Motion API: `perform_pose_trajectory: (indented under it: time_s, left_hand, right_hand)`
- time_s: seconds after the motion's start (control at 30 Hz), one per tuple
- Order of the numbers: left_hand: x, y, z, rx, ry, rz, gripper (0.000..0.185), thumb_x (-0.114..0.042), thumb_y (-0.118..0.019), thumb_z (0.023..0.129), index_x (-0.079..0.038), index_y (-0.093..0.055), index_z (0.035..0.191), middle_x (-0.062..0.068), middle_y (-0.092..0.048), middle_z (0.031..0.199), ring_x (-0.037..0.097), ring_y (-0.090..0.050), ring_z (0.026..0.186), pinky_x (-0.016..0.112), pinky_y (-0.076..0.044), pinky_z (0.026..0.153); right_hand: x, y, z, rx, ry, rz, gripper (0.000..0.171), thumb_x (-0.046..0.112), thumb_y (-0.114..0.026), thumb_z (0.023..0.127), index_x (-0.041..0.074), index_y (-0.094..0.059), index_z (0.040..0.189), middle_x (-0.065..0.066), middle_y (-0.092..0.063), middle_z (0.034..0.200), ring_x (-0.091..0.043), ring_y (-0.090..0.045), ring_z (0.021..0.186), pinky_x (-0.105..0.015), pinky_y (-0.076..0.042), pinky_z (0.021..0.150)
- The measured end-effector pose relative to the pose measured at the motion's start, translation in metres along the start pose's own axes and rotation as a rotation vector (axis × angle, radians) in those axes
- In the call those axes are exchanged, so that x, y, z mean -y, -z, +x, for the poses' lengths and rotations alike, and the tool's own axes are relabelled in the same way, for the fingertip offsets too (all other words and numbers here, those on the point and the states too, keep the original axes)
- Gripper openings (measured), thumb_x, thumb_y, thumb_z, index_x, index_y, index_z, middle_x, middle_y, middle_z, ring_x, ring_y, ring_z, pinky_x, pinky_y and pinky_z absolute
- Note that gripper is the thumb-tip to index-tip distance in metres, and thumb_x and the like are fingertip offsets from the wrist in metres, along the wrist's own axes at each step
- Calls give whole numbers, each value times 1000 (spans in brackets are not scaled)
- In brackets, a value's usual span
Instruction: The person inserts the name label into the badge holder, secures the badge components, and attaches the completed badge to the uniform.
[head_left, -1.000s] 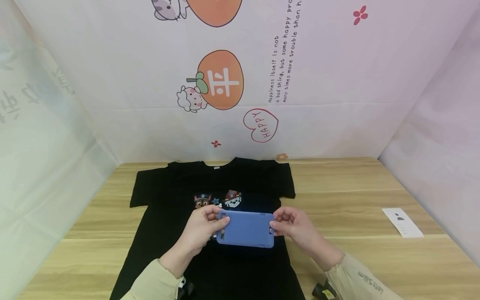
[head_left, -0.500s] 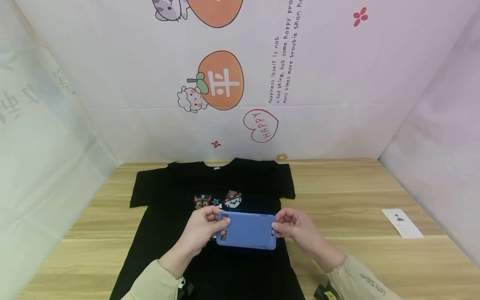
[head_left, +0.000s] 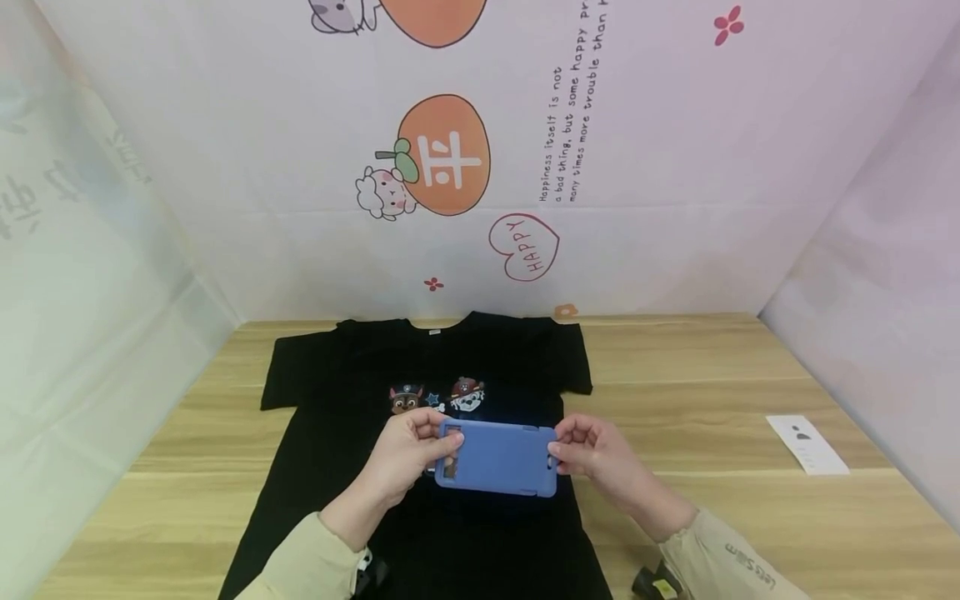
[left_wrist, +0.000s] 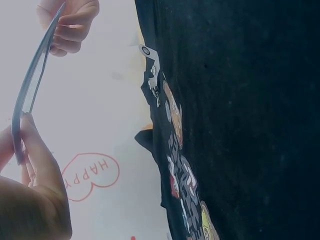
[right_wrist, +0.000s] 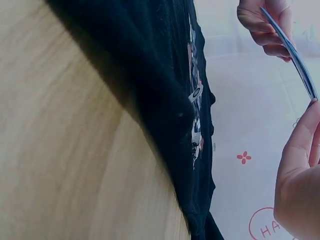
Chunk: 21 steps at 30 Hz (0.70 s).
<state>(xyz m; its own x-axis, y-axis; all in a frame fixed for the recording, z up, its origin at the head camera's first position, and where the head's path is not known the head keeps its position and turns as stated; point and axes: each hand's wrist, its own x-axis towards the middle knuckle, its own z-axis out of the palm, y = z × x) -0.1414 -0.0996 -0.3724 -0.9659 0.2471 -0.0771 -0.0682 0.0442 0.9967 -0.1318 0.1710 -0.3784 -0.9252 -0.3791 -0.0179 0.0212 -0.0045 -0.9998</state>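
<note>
A flat blue card holder [head_left: 501, 460] is held level over the front of a black T-shirt [head_left: 465, 542] in the head view. At its left end, beside a cut-out window, my left hand [head_left: 405, 457] pinches it between thumb and fingers. My right hand [head_left: 603, 458] pinches the right end near a small slot. Both wrist views show the holder edge-on, thin and raised off the shirt. On the shirt, the left wrist view shows a badge strap clip [left_wrist: 153, 75] with a snap and metal end; the head view hides it.
A white card [head_left: 807, 445] with a small person icon lies on the wooden table [head_left: 675, 375] at the right. Printed fabric walls [head_left: 637, 250] stand behind and on both sides. The shirt lies spread out, sleeves at the far end.
My right hand and the holder's right end have shifted slightly right, while my left hand stays nearly in place. The holder looks slightly longer.
</note>
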Motion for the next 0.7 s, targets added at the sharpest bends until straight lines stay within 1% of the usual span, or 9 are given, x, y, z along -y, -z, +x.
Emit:
perform_pose_trajectory:
  time_s: [0.13, 0.43, 0.53, 0.7]
  left_hand:
    - [0, 0, 2, 6, 3, -7, 8, -4, -67, 85, 0, -62, 90, -5, -67, 73, 8, -60, 63, 22, -52, 61]
    - [-1, 0, 4, 0, 18, -11, 8, -2, -67, 86, 1, -62, 91, -4, -69, 74, 8, -63, 65, 22, -53, 62]
    - [-1, 1, 3, 18, 23, -29, 12, -4, -67, 86, 3, -61, 94, -2, -70, 76, 8, -64, 66, 22, -54, 64]
    - [-3, 3, 2, 62, 25, -71, 24, -7, -66, 88, 10, -59, 104, 3, -73, 85, 8, -68, 72, 27, -57, 73]
  right_hand:
    - [-1, 2, 0, -1, -6, 12, 10, 3, -59, 90, 12, -55, 88, 5, -56, 78, -6, -58, 72, -20, -54, 67]
    - [-2, 5, 1, 9, 22, 40, 12, 2, -58, 90, 14, -55, 86, 5, -55, 77, -5, -57, 70, -20, -53, 65]
    - [-3, 6, 1, 7, 23, 40, 13, 2, -58, 90, 14, -55, 86, 6, -55, 77, -5, -56, 70, -20, -53, 65]
    - [-4, 7, 1, 0, 36, 38, 13, 2, -58, 90, 15, -55, 86, 6, -56, 77, -5, -56, 69, -20, -52, 64]
